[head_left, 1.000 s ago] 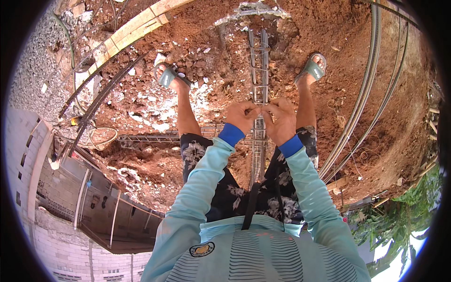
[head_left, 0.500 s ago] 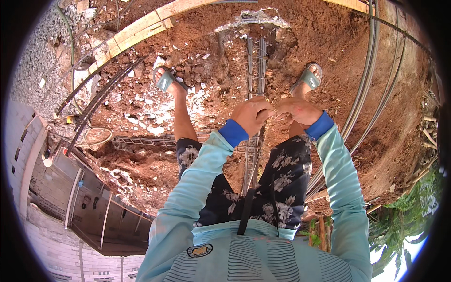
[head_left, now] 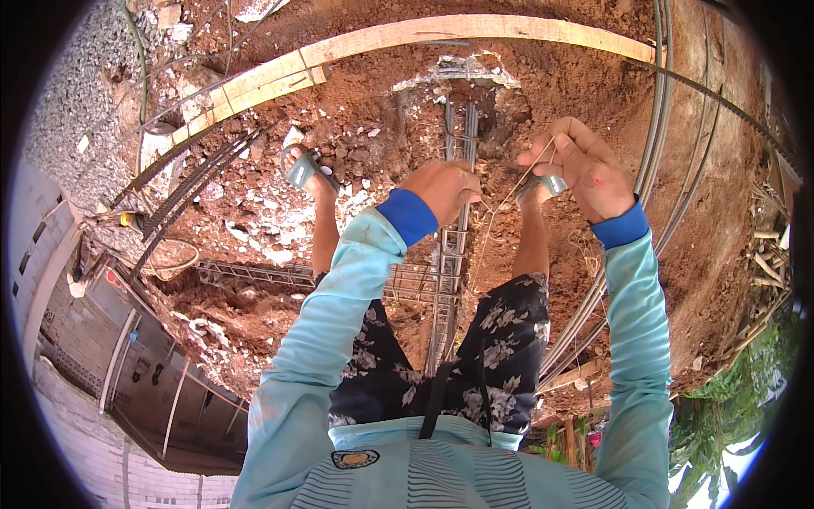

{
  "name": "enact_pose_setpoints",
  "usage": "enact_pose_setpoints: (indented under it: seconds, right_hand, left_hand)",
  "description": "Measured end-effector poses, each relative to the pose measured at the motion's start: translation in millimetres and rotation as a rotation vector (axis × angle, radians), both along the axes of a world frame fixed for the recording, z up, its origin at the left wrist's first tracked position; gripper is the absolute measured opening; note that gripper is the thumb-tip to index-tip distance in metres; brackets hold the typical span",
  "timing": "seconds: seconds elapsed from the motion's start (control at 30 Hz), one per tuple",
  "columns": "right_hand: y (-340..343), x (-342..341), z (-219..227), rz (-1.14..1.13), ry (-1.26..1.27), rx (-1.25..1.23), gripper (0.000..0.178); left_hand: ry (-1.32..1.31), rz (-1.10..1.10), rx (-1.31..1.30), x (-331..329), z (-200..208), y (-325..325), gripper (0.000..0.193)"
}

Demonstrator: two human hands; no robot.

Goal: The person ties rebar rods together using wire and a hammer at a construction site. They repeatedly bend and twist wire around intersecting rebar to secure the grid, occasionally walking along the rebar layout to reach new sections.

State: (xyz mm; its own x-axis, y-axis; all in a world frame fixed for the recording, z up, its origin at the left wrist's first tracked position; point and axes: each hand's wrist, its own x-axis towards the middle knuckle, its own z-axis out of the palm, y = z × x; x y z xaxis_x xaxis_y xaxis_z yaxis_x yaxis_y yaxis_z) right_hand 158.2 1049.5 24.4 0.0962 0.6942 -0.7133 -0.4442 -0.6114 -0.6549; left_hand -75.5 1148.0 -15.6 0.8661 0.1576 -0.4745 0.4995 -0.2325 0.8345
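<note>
A thin, pale string (head_left: 518, 182) runs slackly between my two hands above the dug red soil. My left hand (head_left: 443, 192) is closed, its fingertips pinching the string near the cage of steel bars (head_left: 449, 293) that lies between my legs. Farther right and a little higher, my right hand (head_left: 591, 170) has the string between thumb and fingers, with a loop around the fingertips. A loose length of string hangs below the left fingertips, beside the cage.
A long wooden board (head_left: 475, 27) crosses the far side. Another steel cage (head_left: 254, 273) joins from the left. Long bars (head_left: 666, 127) run along the right, and dark ribbed bars (head_left: 191, 182) lie left. White rubble (head_left: 271, 199) surrounds my left foot.
My hands were close together over the cage. The right hand has moved right and away, opening a gap with the string across it; the left has shifted slightly left.
</note>
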Motion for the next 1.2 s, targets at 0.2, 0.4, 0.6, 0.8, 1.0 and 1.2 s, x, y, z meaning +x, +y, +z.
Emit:
enact_pose_setpoints:
  seconds: [0.2,0.4,0.6,0.8,1.0,1.2]
  right_hand:
    - [19.9,-4.8,8.9,0.004,-0.061,0.041,0.009]
    - [51.3,10.0,19.8,0.078,-0.15,0.154,0.008]
    - [31.3,21.3,-3.8,-0.062,-0.268,-0.045,0.009]
    - [-8.2,31.1,0.9,0.421,-1.089,0.053,0.008]
    - [-15.2,-21.6,58.4,0.872,-1.193,0.69,0.028]
    - [-17.2,-15.4,30.6,1.084,-1.261,0.758,0.014]
  left_hand:
    - [-0.052,-0.054,0.002,37.7,8.5,24.2,0.014]
    - [0.018,0.426,-0.861,75.5,16.8,9.9,0.02]
    - [-0.036,0.792,-1.211,73.4,13.1,-27.7,0.018]
    - [0.006,0.738,-1.015,71.2,12.9,-21.5,0.015]
    - [-0.043,0.628,-0.826,84.4,0.8,-1.0,0.012]
    - [-0.083,0.441,-0.64,98.5,-2.6,3.6,0.018]
